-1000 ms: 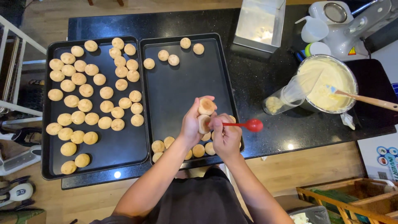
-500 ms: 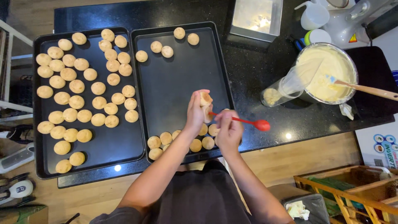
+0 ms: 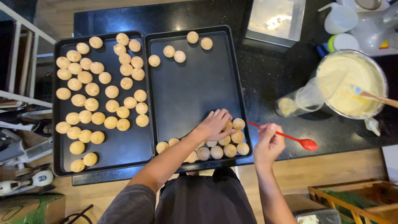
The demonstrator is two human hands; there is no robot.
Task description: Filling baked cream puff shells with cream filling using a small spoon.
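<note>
Your left hand (image 3: 215, 124) lies spread over round golden pastry balls (image 3: 226, 143) at the near edge of the right black baking tray (image 3: 190, 89), hiding some; your right hand (image 3: 268, 143) pinches the red plastic spoon (image 3: 290, 139).

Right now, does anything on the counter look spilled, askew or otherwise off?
Nothing looks spilled. The clear cup lies tipped against the batter bowl. Otherwise the left hand rests on puffs in the right tray, and the right hand holds a red spoon.
</note>
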